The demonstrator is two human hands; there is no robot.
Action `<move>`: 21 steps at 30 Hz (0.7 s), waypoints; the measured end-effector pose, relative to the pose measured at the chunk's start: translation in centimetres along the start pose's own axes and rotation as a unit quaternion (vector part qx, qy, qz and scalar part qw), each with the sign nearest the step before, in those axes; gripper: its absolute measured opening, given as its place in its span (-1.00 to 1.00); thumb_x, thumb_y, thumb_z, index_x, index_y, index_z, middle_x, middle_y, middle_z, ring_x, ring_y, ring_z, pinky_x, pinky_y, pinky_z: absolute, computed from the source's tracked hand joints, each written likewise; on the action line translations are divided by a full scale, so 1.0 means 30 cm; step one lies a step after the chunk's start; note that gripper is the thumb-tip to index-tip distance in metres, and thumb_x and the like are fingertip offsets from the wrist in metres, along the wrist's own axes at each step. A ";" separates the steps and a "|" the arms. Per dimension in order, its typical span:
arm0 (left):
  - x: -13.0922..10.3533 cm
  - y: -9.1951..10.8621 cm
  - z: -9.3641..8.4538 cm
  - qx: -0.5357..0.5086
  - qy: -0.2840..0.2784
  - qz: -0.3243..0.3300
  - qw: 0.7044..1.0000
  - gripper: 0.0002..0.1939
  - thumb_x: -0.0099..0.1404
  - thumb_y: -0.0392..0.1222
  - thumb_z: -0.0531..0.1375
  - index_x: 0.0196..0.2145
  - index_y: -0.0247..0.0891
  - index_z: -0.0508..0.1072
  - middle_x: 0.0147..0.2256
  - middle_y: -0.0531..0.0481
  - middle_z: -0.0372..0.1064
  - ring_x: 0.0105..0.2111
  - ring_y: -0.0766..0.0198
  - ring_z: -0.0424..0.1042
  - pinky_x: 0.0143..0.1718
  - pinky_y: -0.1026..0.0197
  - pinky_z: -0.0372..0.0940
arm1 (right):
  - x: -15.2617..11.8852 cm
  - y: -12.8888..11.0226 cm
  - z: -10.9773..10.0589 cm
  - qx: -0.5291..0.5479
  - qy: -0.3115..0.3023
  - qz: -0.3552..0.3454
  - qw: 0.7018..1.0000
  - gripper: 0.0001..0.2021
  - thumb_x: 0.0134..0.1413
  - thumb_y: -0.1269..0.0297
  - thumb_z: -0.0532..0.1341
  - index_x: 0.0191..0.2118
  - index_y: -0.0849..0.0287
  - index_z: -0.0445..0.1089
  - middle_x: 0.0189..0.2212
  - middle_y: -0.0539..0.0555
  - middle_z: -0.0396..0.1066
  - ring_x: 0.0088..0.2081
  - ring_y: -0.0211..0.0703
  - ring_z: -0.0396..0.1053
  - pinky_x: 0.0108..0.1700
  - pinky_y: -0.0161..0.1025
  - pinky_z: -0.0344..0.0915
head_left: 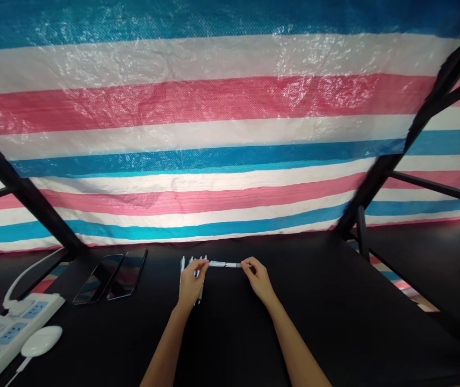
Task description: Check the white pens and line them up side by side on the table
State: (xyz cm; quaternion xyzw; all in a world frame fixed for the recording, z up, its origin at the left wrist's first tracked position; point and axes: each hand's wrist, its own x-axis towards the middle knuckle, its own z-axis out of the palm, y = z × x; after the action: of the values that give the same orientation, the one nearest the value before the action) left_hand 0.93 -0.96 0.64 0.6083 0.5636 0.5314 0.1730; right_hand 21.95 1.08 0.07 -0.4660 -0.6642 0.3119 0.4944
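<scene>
A white pen with a grey end lies level between my two hands, above the black table. My left hand pinches its left end between thumb and fingers. On the right end, at the grey part, my right hand has a similar pinch. Several more white pens lie side by side under and around my left hand, pointing away from me. My left hand hides much of them.
Two dark phones lie to the left on the black table. A white power strip with plugs and a white round puck on a cable are at the near left. Black frame bars and a striped sheet stand behind.
</scene>
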 end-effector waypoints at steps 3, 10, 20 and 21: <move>0.000 0.005 -0.001 0.000 -0.002 0.000 1.000 -0.82 0.17 -0.09 0.13 -0.39 -0.20 0.48 -0.39 -0.01 0.49 -0.38 0.22 0.45 -0.28 0.17 0.33 | 0.000 0.002 0.000 -0.008 -0.007 0.003 1.000 -0.64 0.15 0.03 0.04 -0.53 0.16 0.27 -0.54 -0.03 0.17 -0.48 -0.24 0.17 -0.42 -0.31 0.08; -0.001 0.015 0.000 -0.007 0.008 0.003 1.000 -0.82 0.17 -0.09 0.13 -0.41 -0.20 0.47 -0.40 0.00 0.48 -0.38 0.23 0.44 -0.28 0.17 0.33 | 0.000 0.004 0.000 -0.030 -0.014 -0.002 0.999 -0.57 0.17 0.00 0.00 -0.60 0.16 0.23 -0.58 -0.05 0.13 -0.51 -0.26 0.14 -0.43 -0.32 0.06; -0.007 0.022 0.004 -0.038 0.017 -0.004 0.999 -0.79 0.18 -0.04 0.14 -0.38 -0.22 0.46 -0.39 -0.03 0.46 -0.35 0.23 0.44 -0.25 0.16 0.32 | 0.000 0.004 0.005 -0.017 -0.017 0.010 1.000 -0.54 0.16 -0.04 -0.01 -0.63 0.15 0.24 -0.60 -0.04 0.12 -0.52 -0.25 0.14 -0.45 -0.31 0.06; -0.008 0.024 0.009 -0.066 0.025 -0.018 0.997 -0.78 0.17 -0.03 0.15 -0.35 -0.23 0.45 -0.39 -0.03 0.46 -0.34 0.23 0.45 -0.24 0.16 0.33 | 0.000 0.002 0.005 -0.011 -0.015 0.011 1.000 -0.53 0.16 -0.04 -0.01 -0.62 0.16 0.26 -0.60 -0.04 0.12 -0.52 -0.24 0.14 -0.45 -0.31 0.07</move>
State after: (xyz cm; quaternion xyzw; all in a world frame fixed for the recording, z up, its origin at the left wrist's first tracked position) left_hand 1.57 -1.26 1.02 0.5719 0.5420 0.5793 0.2086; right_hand 21.83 1.10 -0.03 -0.4743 -0.6696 0.3171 0.4755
